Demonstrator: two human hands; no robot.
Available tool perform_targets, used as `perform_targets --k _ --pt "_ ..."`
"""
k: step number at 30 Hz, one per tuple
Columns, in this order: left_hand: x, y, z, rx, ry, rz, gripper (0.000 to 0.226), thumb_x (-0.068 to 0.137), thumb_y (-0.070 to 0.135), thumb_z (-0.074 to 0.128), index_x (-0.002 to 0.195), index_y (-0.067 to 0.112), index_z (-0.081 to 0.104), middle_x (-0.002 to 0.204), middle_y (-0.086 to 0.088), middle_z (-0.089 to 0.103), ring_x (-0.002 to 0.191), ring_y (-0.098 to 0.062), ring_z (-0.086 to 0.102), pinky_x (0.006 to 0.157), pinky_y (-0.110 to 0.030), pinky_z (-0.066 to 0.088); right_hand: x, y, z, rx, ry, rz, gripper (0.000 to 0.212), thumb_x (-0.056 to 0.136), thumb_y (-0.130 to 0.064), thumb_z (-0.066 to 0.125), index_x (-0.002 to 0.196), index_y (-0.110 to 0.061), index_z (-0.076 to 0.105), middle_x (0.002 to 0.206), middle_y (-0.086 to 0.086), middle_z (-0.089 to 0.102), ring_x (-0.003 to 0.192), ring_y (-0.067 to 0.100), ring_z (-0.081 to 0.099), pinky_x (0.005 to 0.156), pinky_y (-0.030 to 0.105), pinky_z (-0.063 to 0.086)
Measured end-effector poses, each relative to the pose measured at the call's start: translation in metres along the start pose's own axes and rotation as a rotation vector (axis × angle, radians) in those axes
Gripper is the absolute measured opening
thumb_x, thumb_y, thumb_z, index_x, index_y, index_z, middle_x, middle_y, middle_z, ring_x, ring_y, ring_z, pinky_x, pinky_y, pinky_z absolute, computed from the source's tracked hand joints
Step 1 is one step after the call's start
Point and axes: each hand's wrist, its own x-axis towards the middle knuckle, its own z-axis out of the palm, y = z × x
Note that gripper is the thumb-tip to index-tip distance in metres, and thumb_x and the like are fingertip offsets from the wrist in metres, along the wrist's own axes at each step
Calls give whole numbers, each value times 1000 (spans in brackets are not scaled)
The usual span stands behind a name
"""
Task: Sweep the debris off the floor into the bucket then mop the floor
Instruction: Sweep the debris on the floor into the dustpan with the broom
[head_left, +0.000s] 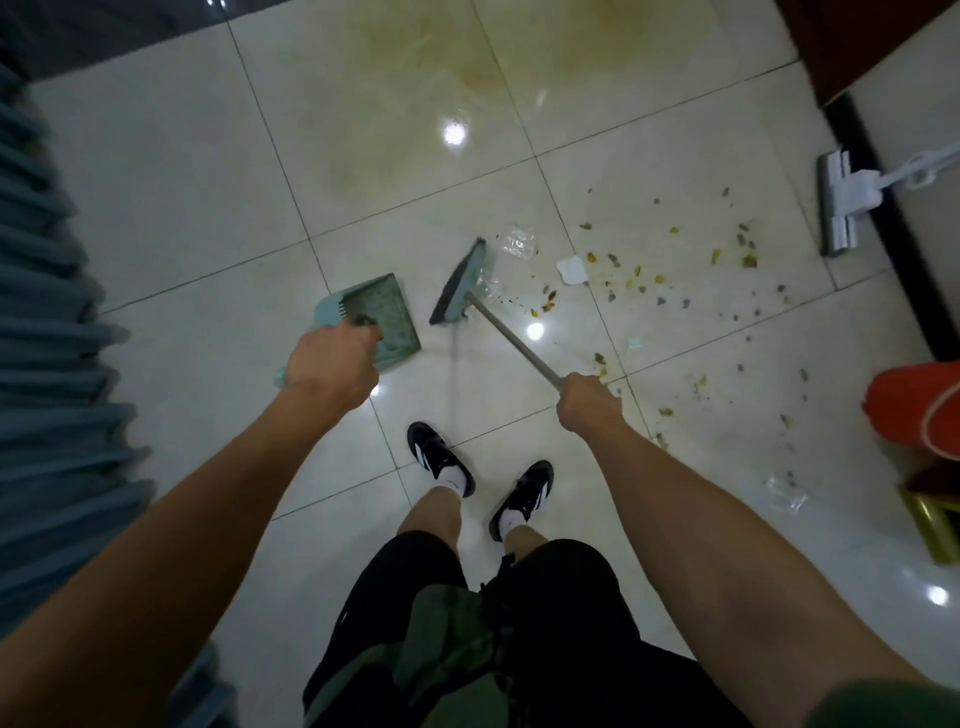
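Shiny pale tiles make up the floor (182, 171), and a person stands on it in black shoes and black shorts. The left hand (332, 366) is curled tight around the handle of a light blue dustpan (382, 317), so that grip is grasping the dustpan. The pan sits low by the floor, just left of the broom, with a little dirt on its tray. The right hand (589, 402) is clenched around the thin grey stick of the broom (462, 283), so that grip is grasping the broom. The broom head is blue with dark bristles, and it tilts down toward the floor between the dustpan and the mess. The debris (649, 275) lies to the right of the broom head: small yellow and brown bits, a white scrap of paper (571, 270), and some clear plastic wrap (514, 241) touching the bristles. More bits are spread toward the right wall. A flat mop (836, 208) with a white and grey head rests on the floor by the dark wall edge, well apart from the broom. An orange bucket (919, 410) sits at the right edge, near the far bits. Blue curtain folds hang on the left side.
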Motion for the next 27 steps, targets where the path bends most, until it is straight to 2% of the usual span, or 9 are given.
perform_targets --k 2,5,10,12,15,18,21,24,27 --pt "-4 20 1 13 -6 8 28 88 17 61 115 21 63 87 -4 58 73 -23 58 64 -30 46 -10 34 4 -16 -4 18 31 95 -10 51 124 -11 60 111 9 63 96 27 65 74 32 48" --pt "-7 48 1 -13 -13 6 34 90 16 59 123 23 63 102 -8 66 83 -28 65 70 -32 52 -25 83 14 -31 10 50 31 96 -11 49 126 -12 59 112 8 63 97 27 65 72 31 47" --pt "-8 103 -1 -54 -9 46 28 89 16 56 114 22 65 93 -8 64 78 -29 63 70 -35 54 -51 162 34 -22 13 128 30 97 -13 47 124 -14 59 115 8 63 103 28 64 82 35 52" --pt "-11 122 -3 -66 -21 77 27 89 16 56 113 23 65 89 -7 61 77 -28 61 70 -36 54 -58 185 39 -6 14 161 32 96 -12 47 125 -15 59 117 7 63 104 26 63 81 33 49" --pt "-10 144 -11 -72 -18 115 28 87 18 56 112 25 66 89 -7 62 79 -30 63 68 -34 52 -68 208 39 13 33 172 31 93 -15 50 122 -17 60 111 6 63 95 25 64 70 30 45" --pt "-4 158 -21 -61 -6 133 20 85 17 56 100 25 66 80 -3 59 72 -27 60 63 -32 47 -75 227 41 75 65 180 31 89 -20 51 118 -15 62 102 7 64 81 27 60 66 31 45" --pt "5 159 -29 -55 9 135 16 83 16 55 90 26 65 71 1 54 66 -24 57 57 -29 41 -77 234 43 88 83 169 34 89 -20 50 121 -18 61 97 6 63 76 27 55 65 31 44" --pt "16 150 -38 -36 26 149 14 86 18 56 91 25 66 71 1 55 60 -20 54 52 -27 38 -67 213 32 99 109 109 40 84 -14 48 121 -22 59 91 5 61 73 27 54 63 31 45" --pt "41 136 -52 -18 47 148 12 86 19 57 93 25 67 71 0 56 59 -20 54 51 -26 36 -43 175 13 143 136 78 42 84 -10 47 123 -22 58 97 9 62 73 28 52 65 33 49"
